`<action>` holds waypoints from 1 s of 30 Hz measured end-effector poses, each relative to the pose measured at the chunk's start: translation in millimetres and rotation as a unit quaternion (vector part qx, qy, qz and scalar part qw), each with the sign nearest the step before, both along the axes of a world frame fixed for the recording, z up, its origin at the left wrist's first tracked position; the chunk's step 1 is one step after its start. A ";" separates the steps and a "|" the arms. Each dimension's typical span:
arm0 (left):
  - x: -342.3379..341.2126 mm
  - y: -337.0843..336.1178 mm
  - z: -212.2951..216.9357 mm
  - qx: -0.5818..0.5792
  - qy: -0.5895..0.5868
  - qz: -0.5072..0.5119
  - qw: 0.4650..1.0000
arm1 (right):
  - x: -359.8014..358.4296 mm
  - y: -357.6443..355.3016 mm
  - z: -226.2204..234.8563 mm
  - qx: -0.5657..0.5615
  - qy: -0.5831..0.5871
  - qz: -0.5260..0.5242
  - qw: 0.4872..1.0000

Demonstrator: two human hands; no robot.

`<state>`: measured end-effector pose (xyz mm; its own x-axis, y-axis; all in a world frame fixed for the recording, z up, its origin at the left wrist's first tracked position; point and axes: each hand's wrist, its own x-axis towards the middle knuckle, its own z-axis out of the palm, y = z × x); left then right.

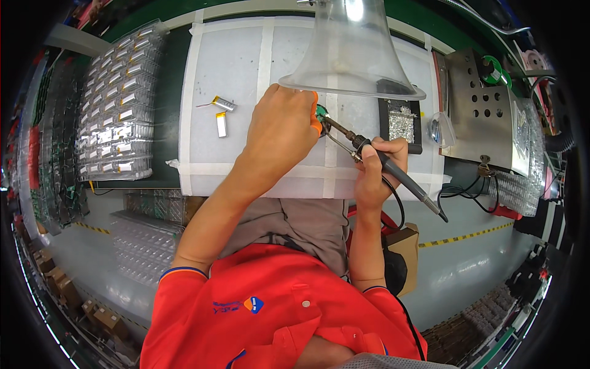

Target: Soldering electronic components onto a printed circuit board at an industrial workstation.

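Observation:
My left hand [284, 120], with orange covers on its fingertips, pinches a small green circuit board [321, 113] over the white work mat [246, 61]. Part of the board is hidden behind the fingers. A soldering iron [401, 175] with a dark grey handle is gripped in my right hand [372, 178]. Its tip, with a thin curved metal tube beside it, meets the board's edge; whether they touch I cannot tell. Left of my left hand lie two small silver battery cells, one upright [221, 125] and one tilted [225, 104] with thin wires.
A clear funnel-shaped hood [353, 55] hangs above the board. To the right are a dark tray of silvery scraps [402, 125], a clear plastic cup [441, 130] and a perforated metal box [485, 104] with a green solder reel [495, 72]. Stacked clear trays of cells [120, 104] stand left.

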<state>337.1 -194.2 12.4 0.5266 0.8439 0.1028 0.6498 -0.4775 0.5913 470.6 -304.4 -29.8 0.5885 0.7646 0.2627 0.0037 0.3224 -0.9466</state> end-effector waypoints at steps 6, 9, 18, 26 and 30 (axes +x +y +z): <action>-0.8 -1.1 -1.7 -0.004 -0.012 0.002 1.000 | -2.1 0.3 3.9 0.003 0.018 0.026 0.999; -1.9 -0.9 -3.5 -0.009 -0.024 -0.001 1.000 | -1.9 -0.9 6.0 -0.008 -0.014 0.035 0.999; -2.3 0.4 -5.7 -0.011 -0.029 0.005 0.999 | -2.3 -1.0 2.8 0.017 -0.002 0.014 1.000; -16.7 11.0 14.6 -0.159 -0.074 0.004 0.985 | 1.2 0.9 -2.0 0.037 0.019 -0.078 0.996; -52.7 19.9 0.5 -0.211 -0.189 -0.046 0.958 | 5.7 -0.2 -7.3 0.044 0.052 -0.099 0.993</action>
